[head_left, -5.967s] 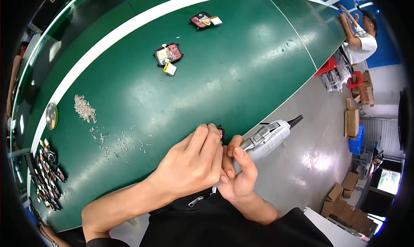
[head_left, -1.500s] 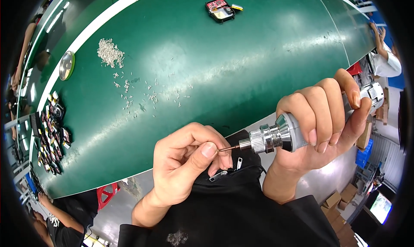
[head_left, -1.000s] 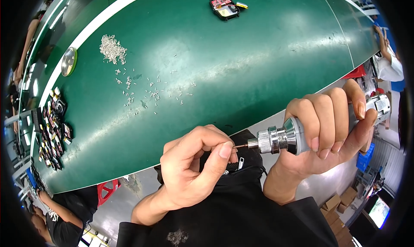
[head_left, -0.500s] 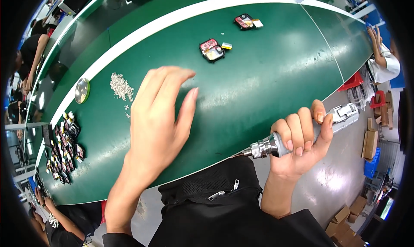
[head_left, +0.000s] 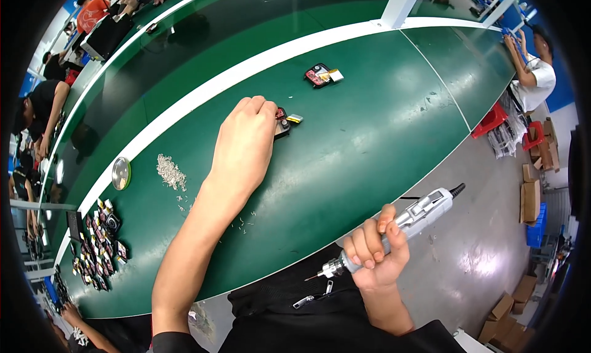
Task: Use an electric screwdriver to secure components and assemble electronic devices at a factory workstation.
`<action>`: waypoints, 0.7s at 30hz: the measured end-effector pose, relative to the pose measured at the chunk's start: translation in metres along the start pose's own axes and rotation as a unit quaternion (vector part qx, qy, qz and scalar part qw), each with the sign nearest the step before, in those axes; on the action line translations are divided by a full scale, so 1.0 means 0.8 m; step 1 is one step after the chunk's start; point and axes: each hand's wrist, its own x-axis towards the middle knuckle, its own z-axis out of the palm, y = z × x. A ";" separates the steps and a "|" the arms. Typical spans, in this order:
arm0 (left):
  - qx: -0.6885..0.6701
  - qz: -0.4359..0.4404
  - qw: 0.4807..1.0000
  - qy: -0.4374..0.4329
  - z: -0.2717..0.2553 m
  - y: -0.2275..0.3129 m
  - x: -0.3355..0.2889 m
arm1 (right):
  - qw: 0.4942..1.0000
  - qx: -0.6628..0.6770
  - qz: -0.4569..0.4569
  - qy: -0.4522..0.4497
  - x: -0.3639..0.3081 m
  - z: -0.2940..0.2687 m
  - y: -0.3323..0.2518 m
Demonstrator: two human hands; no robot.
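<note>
My left hand (head_left: 247,140) reaches over the green worktop with fingers curled down at an opened small black electronic device (head_left: 282,128). The hand covers the device's left part, and its fingertips are hidden. A small silver and yellow battery-like pack (head_left: 295,119) sticks out beside the device. Near the table's front edge, my right hand (head_left: 378,254) is wrapped round a grey electric screwdriver (head_left: 425,210), its thin bit pointing left over my dark clothing. Farther back lies a second opened device (head_left: 318,75) with a pale pack (head_left: 335,75) at its side.
Small screws (head_left: 169,171) lie in a loose pile left of my forearm, some scattered nearer. A round green-rimmed dish (head_left: 121,174) and a heap of small devices (head_left: 98,248) are farther left. A white rail (head_left: 209,85) borders the far side. Other people work around the benches.
My left hand has moved forward onto the nearer device and its fingers have curled. My right hand has moved left and down with the screwdriver. The whole view has shifted.
</note>
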 end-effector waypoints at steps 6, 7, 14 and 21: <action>-0.053 0.087 0.994 -0.030 0.001 0.042 -0.046 | 0.998 -0.011 0.056 0.010 -0.025 0.003 0.029; -0.059 0.105 0.991 -0.058 0.006 0.052 -0.060 | 0.997 -0.018 0.063 0.035 -0.024 -0.001 0.034; -0.081 0.211 0.974 -0.028 -0.009 0.099 -0.125 | 0.994 -0.040 0.046 0.095 -0.038 0.004 0.051; -0.079 0.212 0.972 -0.056 -0.012 0.099 -0.127 | 0.995 -0.053 0.061 0.055 -0.040 -0.006 0.044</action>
